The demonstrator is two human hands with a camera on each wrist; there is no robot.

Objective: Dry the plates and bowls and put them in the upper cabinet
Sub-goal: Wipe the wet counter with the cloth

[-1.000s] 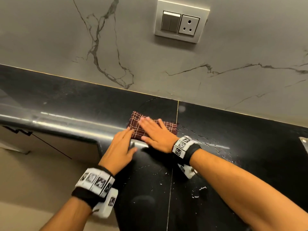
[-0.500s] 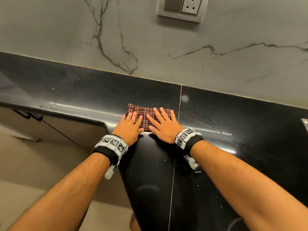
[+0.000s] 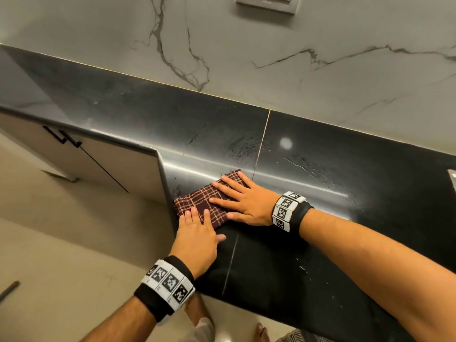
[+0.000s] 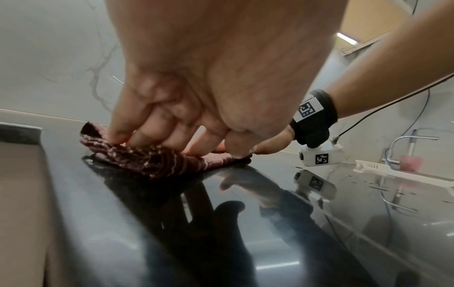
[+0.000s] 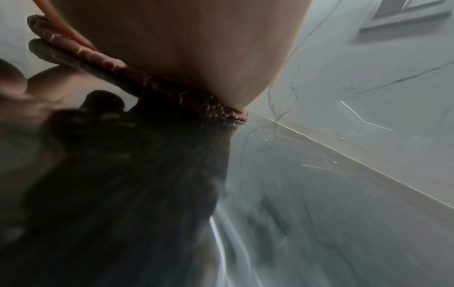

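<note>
A folded maroon checked cloth [image 3: 197, 206] lies on the black counter [image 3: 345, 181], just left of the seam and beside the counter's inner corner. My right hand [image 3: 237, 201] rests flat on its right half, fingers spread. The fingertips of my left hand [image 3: 197, 230] press on the cloth's near edge, with the thumb on the bare counter. The left wrist view shows the left hand [image 4: 172, 136] bent down onto the cloth [image 4: 159, 161]. In the right wrist view the palm of my right hand [image 5: 196, 48] covers the cloth [image 5: 123, 77]. No plates or bowls are in view.
Water drops lie on the counter to the right of the seam. A beige cabinet door [image 3: 98, 164] with a black handle [image 3: 61, 138] stands below the counter at the left. A switch plate [image 3: 266, 3] sits on the marble wall. A white rack [image 4: 405, 172] and tap [image 4: 412, 139] show far right.
Both hands slid the cloth toward me and leftward, from the seam to the counter's inner corner, turning it somewhat. My left hand shifted from the cloth's left side to its near edge.
</note>
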